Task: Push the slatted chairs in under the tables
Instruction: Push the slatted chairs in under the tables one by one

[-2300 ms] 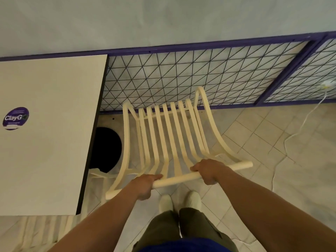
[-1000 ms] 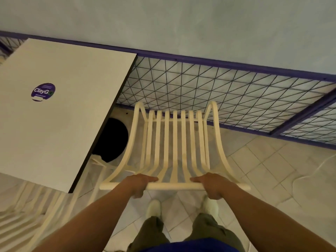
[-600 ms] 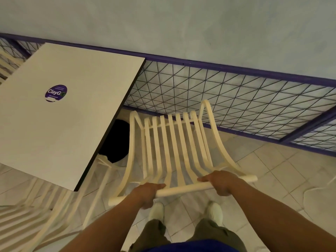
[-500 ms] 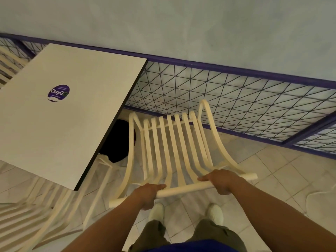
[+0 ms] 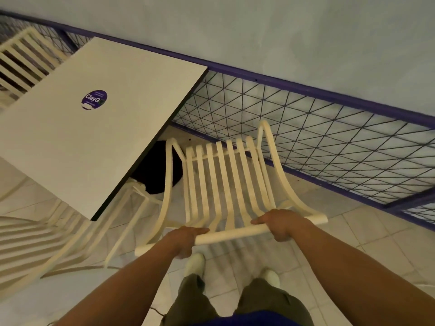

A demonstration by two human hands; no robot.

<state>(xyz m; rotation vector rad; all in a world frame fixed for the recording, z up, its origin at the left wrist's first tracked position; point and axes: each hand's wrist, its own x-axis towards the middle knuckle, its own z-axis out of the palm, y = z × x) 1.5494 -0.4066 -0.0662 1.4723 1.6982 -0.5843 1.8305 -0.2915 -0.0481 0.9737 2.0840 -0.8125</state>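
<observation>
A cream slatted chair [image 5: 221, 184] stands in front of me, to the right of a white table [image 5: 70, 142] with a purple round sticker [image 5: 94, 99]. My left hand [image 5: 186, 238] and my right hand [image 5: 282, 223] both grip the chair's top back rail. The chair's front left corner is close to the table's right edge and the black round table base [image 5: 156, 170]. The chair's seat lies outside the tabletop, with its front toward the purple mesh fence [image 5: 306, 130].
A second cream slatted chair [image 5: 42, 245] sits at the lower left, partly under the table's near edge. A third one [image 5: 26, 60] stands beyond the table's far end. The fence and a grey wall close off the far side. Tiled floor [image 5: 364, 245] lies to the right.
The view has swung left and down, so the table sits further right in frame and a far chair shows. Both hands stay on the rail; the chair has turned slightly toward the table.
</observation>
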